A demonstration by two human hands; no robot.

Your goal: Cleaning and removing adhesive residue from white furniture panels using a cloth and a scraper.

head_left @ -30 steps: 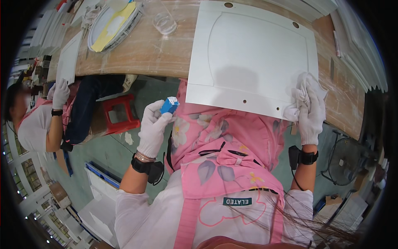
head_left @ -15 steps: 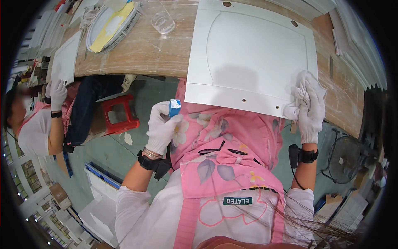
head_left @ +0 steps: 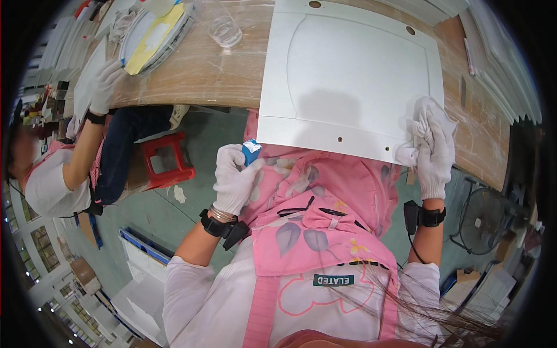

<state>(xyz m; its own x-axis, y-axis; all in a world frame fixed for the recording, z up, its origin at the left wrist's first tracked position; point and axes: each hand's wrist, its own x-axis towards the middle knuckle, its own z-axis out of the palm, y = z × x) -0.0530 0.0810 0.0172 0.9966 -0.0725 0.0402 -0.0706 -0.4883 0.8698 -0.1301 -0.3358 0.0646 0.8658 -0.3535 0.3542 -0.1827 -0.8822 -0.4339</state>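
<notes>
A white panel [head_left: 360, 69] with a routed groove and small holes lies on the table, its near edge jutting over my lap. My left hand [head_left: 232, 182], in a white knitted glove, pinches a small blue block [head_left: 250, 152] with a white, crinkled-looking top. It is held just off the panel's near left corner; whether they touch I cannot tell. At the near right corner, my gloved right hand [head_left: 436, 159] grips a bunched white cloth [head_left: 427, 119] against the panel's edge. The glove and the cloth hide that corner.
The wooden table [head_left: 191, 81] carries a clear cup [head_left: 225, 33] and a round tub [head_left: 184, 35] with a yellow strip across it. A co-worker's gloved hand [head_left: 105, 87] reaches to the tub. A red stool [head_left: 168, 159] and a fan [head_left: 480, 223] stand on the floor.
My left hand has shifted slightly right with the blue block, which now tilts. The right hand stays put on the cloth. The co-worker's hand has moved from their panel to the tub.
</notes>
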